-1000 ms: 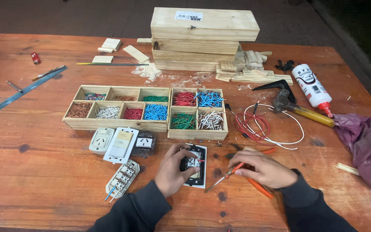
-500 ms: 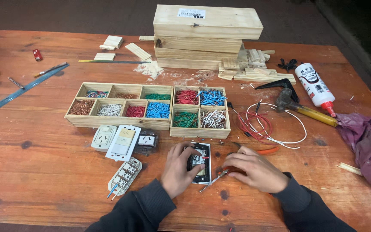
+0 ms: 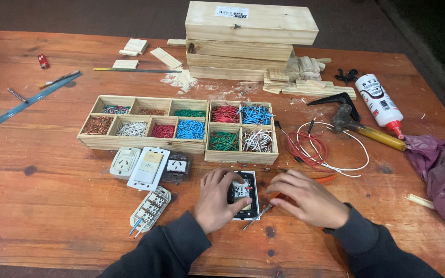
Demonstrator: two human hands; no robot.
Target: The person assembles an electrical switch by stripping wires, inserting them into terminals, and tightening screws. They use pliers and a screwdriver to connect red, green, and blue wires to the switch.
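Head view: near the worktop's front edge, the black switch module [image 3: 243,194] is pinned by the left hand [image 3: 217,198], fingers clenched on it; a screwdriver [image 3: 257,216] is gripped by the right hand [image 3: 307,198], best kept square to the screw

Reddish-brown tabletop [image 3: 52,206]. Pale wooden tray [image 3: 142,145] with copper, white, red, blue, green wire bits. Right of tray: red and white wire coil [image 3: 318,149], white glue bottle [image 3: 379,100] with red tip, purple cloth [image 3: 441,175]. Below tray: black switch plate [image 3: 251,203].
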